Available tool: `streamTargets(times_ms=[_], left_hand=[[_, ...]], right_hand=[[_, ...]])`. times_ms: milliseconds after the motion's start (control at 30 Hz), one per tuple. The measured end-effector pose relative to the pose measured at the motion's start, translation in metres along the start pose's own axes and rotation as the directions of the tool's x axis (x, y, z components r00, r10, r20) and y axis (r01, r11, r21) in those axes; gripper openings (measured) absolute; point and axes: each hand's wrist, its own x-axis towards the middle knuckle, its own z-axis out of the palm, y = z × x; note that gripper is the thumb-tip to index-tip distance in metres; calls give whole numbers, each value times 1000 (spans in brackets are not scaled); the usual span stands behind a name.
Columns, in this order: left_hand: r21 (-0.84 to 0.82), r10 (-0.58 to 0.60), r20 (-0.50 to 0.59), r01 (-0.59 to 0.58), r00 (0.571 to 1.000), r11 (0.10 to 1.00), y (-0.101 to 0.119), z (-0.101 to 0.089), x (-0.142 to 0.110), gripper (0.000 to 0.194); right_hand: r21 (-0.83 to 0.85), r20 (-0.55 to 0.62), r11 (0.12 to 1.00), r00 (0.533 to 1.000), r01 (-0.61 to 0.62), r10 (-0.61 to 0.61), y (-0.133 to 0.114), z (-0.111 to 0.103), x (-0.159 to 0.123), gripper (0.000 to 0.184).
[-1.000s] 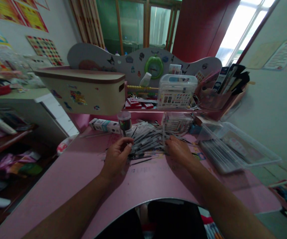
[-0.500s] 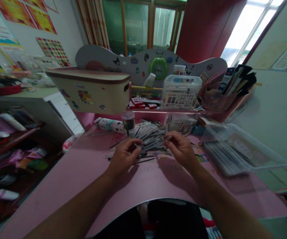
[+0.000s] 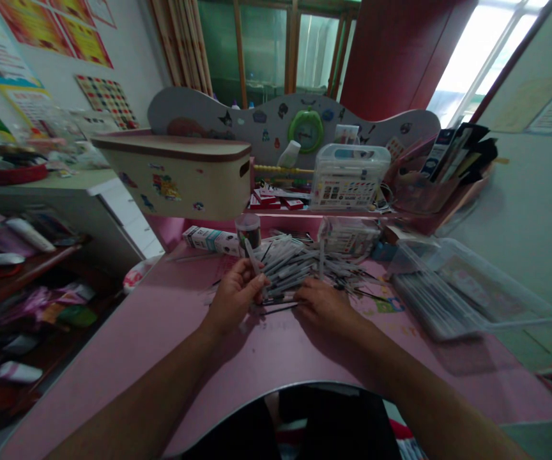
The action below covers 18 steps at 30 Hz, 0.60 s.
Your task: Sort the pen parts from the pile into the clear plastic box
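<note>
My left hand (image 3: 235,291) is closed, thumb against fingers, on a pale, see-through pen (image 3: 253,257) that tilts up and to the left. Its fingertips are beside the left edge of a heap of grey and clear pens (image 3: 290,262). At the front of that heap, my right hand (image 3: 326,306) lies low with its fingers bent down, partly hidden from view. An upright pale pen (image 3: 322,259) rises from behind its knuckles and seems gripped in it. Thin dark pen refills (image 3: 278,310) lie on the pink desk (image 3: 276,351) between both hands.
Behind the heap stand a round clear tub (image 3: 248,231), a long printed box (image 3: 211,240) and a clear plastic case (image 3: 347,236). To the right is an open clear plastic box (image 3: 487,281). A shelf above carries a cream bin (image 3: 175,179) and a handled marker case (image 3: 350,179).
My right hand has come down toward the desk at the heap's front. My left hand has shifted slightly, and the pen in it now points upward. The view has moved a little.
</note>
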Motion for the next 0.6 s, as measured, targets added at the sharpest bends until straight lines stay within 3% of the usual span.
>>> streamTargets(times_ms=[100, 333, 467, 600], left_hand=[[-146, -107, -35, 101, 994, 984, 5, 5, -2, 31], [-241, -168, -29, 156, 985, 958, 2, 8, -4, 31], [-242, -209, -38, 194, 977, 951, -1, 2, 2, 28], [-345, -230, -164, 162, 959, 924, -2, -1, 8, 18]], right_hand=[[-179, 56, 983, 997, -50, 61, -9, 2, -4, 20], [-273, 212, 955, 962, -113, 174, -9, -9, -1, 22], [-171, 221, 979, 964, -112, 149, 1, -19, 1, 15], [70, 252, 970, 945, -232, 208, 7, -30, 1, 5]])
